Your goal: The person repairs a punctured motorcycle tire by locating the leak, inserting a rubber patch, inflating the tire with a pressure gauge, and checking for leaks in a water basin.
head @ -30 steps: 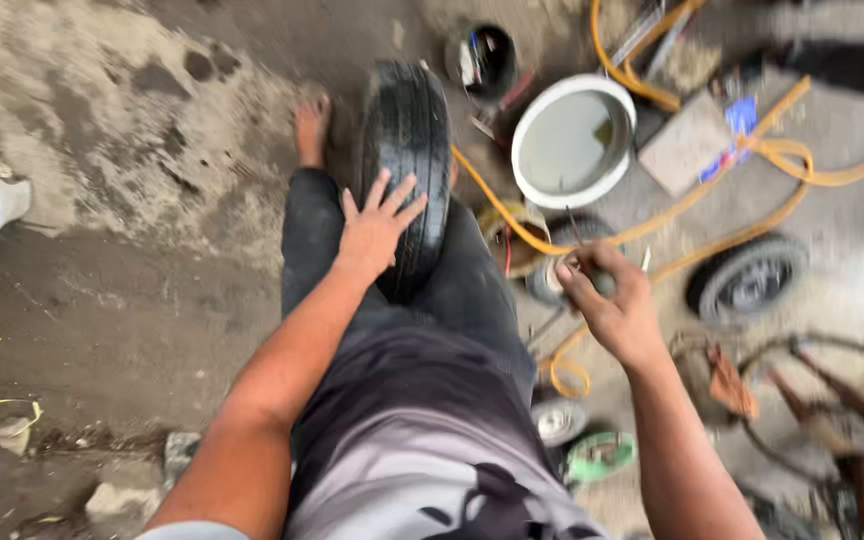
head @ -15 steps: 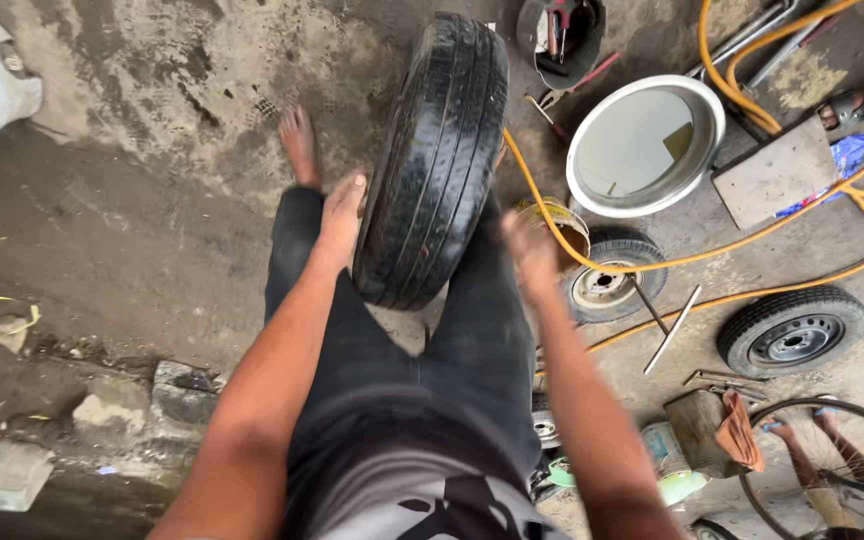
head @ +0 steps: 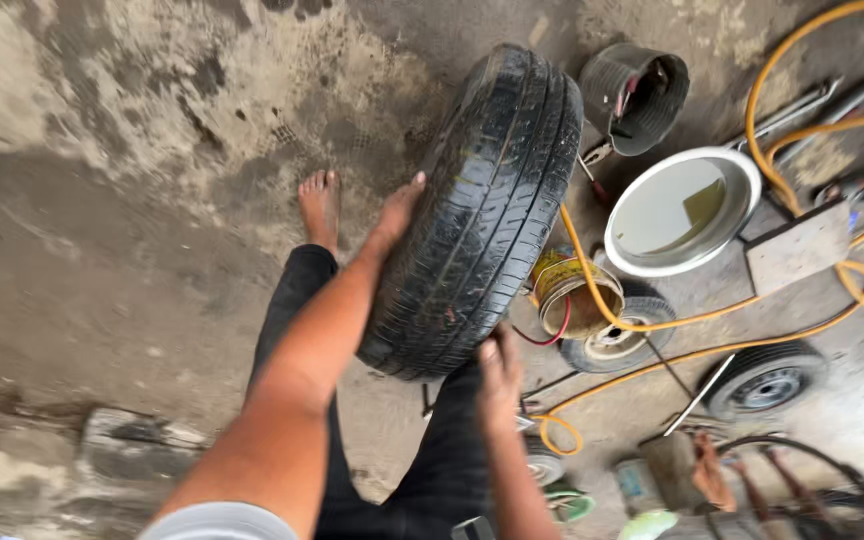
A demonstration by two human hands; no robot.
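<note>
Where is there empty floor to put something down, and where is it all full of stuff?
Bare concrete floor lies open left of the tyre, past the bare foot. It is crowded right of the tyre: a white basin, black bucket, rusty can, two small wheels and yellow hose. The left hand and right hand press the tyre's sides.

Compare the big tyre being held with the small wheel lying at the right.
The big tyre stands on its tread, steadied by the left hand and right hand; the small wheel lies flat, untouched. The big tyre shows no rim from here; the small wheel has one fitted. Both have black rubber.
</note>
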